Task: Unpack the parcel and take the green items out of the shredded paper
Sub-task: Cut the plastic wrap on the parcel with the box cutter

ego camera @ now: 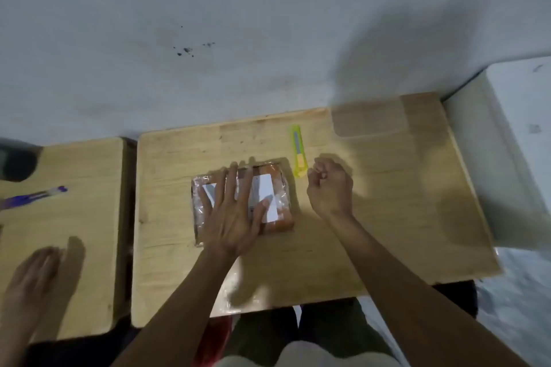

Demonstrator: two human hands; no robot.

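- The parcel (269,199), a flat orange-brown packet wrapped in clear shiny film, lies near the middle of the light wooden table (387,217), sealed and with a white label (268,198) on its top face.
- The left hand (231,211) lies flat on top of the parcel, palm down, fingers spread wide and pointing away from the person; the thumb rests on the white label. It presses rather than grips.
- The right hand (329,188) is curled into a loose fist just to the right of the parcel, apart from it, knuckles up; nothing can be seen inside it, and whether it touches the table cannot be told.
- A yellow-green utility knife (299,152) with an orange slider lies on the table just beyond the parcel's far right corner, running front to back, close to the right hand's knuckles but not held.
- A crumpled sheet of clear plastic film (231,292) sits at the near edge of the table, partly under the left forearm.
- To the left, across a narrow gap, stands a second wooden table (59,217) with a blue-purple pen (35,196) lying on it.
- Another person's hand (29,283), blurred, rests at the near side of that second table.
- A grey wall (268,24) with a few dark specks rises behind both tables.
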